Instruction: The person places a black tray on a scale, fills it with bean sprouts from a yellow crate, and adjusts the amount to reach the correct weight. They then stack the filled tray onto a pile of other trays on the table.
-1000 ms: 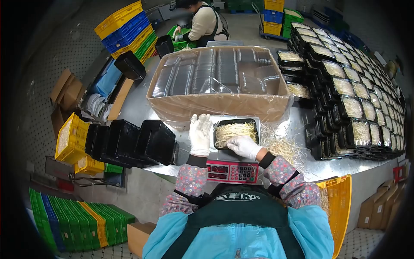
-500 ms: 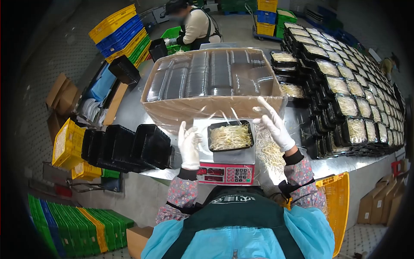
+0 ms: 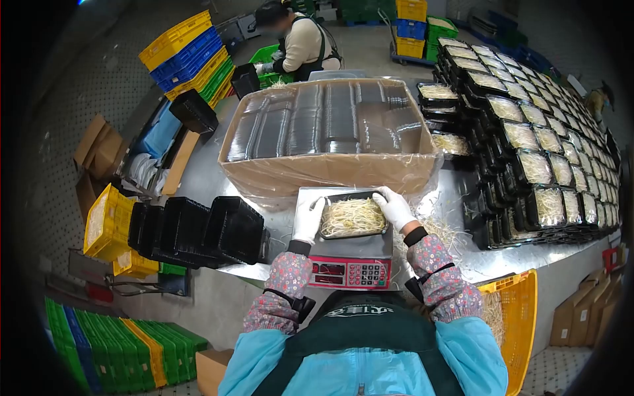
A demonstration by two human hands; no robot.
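Observation:
A black tray of bean sprouts [image 3: 352, 217] sits on the plate of a red scale [image 3: 350, 272] right in front of me. My left hand [image 3: 308, 222], in a white glove, is closed on the tray's left end. At the opposite end, my right hand [image 3: 395, 208], gloved too, curls its fingers over the far right corner. Part of the tray's rim is hidden under the fingers. Loose bean sprouts [image 3: 439, 239] lie on the metal table by my right wrist.
A carton of clear plastic lids [image 3: 323, 168] stands beyond the scale. Stacked black trays [image 3: 231, 231] are at left; filled sprout packs [image 3: 518, 135] pile up at right. A yellow crate [image 3: 525, 317] is beside me. Across the table, a person [image 3: 305, 43] works at a green crate.
Both hands, raised and apart on either side of the tray before, have come down and inward onto its two ends. My view has shifted slightly.

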